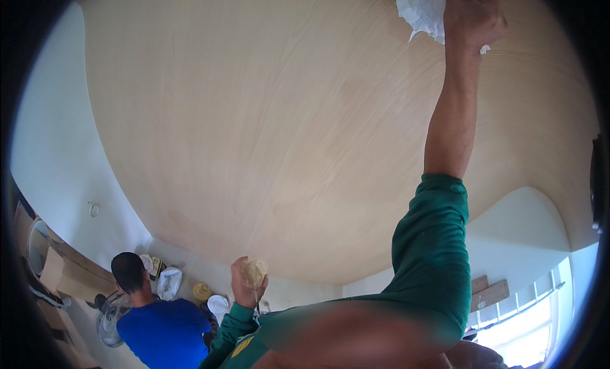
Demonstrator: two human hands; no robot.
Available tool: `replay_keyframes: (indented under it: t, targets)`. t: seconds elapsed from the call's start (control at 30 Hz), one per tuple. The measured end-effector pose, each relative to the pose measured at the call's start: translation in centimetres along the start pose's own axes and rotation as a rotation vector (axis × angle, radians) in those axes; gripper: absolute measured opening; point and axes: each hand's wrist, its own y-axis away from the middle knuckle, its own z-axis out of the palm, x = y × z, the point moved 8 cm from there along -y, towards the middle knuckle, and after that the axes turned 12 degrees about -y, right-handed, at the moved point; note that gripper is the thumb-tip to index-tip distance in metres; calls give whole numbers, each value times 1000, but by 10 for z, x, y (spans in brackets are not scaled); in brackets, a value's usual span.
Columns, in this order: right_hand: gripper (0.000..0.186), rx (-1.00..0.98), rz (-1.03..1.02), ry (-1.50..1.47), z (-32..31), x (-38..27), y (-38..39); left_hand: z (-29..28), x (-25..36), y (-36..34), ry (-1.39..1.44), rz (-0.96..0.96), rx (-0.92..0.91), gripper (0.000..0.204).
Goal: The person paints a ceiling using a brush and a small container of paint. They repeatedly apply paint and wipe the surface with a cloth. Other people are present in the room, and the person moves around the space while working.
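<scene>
My right hand [475, 18], its arm raised in a green sleeve, is closed around a white crumpled sheet [420, 12] at the upper right. The ragged sheet lies against the broad beige surface [254, 115], where faint curved streaks show. A small dark thing peeks out by the fingers; its kind is not clear. Low in the middle, my left hand [241, 284] is wrapped around a round, tan cup-like thing [256, 273]. Something thin hangs below it. What the cup-like thing holds, if anything, cannot be made out.
A person in a blue shirt [162, 334] is at the lower left, back turned. Near them are a white bucket [218, 303], a yellow-lidded tub [202, 291] and a white bag [169, 283]. Cardboard [75, 274] lies far left. A bright window [524, 324] is lower right.
</scene>
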Motion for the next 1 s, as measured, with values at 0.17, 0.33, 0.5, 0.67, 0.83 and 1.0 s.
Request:
replay_keyframes:
  t: [0.17,0.33,0.5,0.67,0.83,1.0]
  targets:
    - [39,-223,-34,-2,35,-18,66,0,-6,0,-78,-19,-16,69]
    - [38,-313,47,-89,30,-18,101,-6,0,4,-124,57,24,68]
    - [38,-74,6,-41,9,5,31,-10,13,4,-206,93,61,68]
    - [37,-171,-23,16,33,3,53,-8,21,-1,-217,137,99,68]
    - [36,-508,71,-43,49,0,135,-4,1,3,-35,-9,20,69]
    - [39,-235,18,-113,6,25,64,-8,-1,9,-178,10,44,69]
